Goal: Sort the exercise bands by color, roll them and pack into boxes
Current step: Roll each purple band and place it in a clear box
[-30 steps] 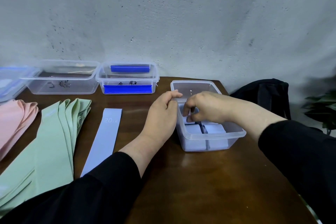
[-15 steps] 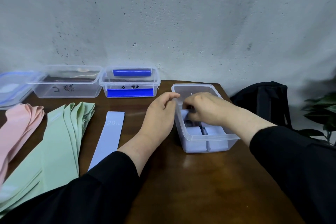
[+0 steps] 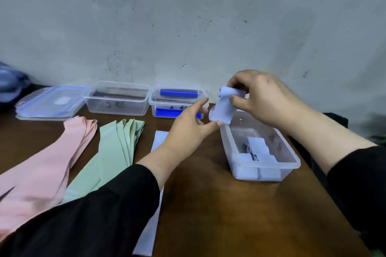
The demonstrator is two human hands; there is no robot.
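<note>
My right hand (image 3: 264, 98) pinches a partly unrolled lavender band (image 3: 224, 104) in the air above the far end of a clear box (image 3: 292, 152). My left hand (image 3: 189, 129) pinches the band's lower end with thumb and fingers. Several rolled lavender bands (image 3: 255, 148) lie in the near half of that box. A flat lavender band (image 3: 155, 204) lies on the table, mostly under my left forearm. Green bands (image 3: 117, 148) and pink bands (image 3: 48, 162) lie spread out at the left.
Along the wall stand an empty clear box (image 3: 118, 102), a clear box with blue clips (image 3: 177, 101) and a stack of lids (image 3: 50, 103). A black bag (image 3: 338, 119) sits beyond the table's right edge. The wooden table (image 3: 229, 215) ends near the right.
My right hand has lifted a lavender roll out of the box and it has partly unrolled. My left hand left the box rim and took the band's loose end. The camera tilted and shifted.
</note>
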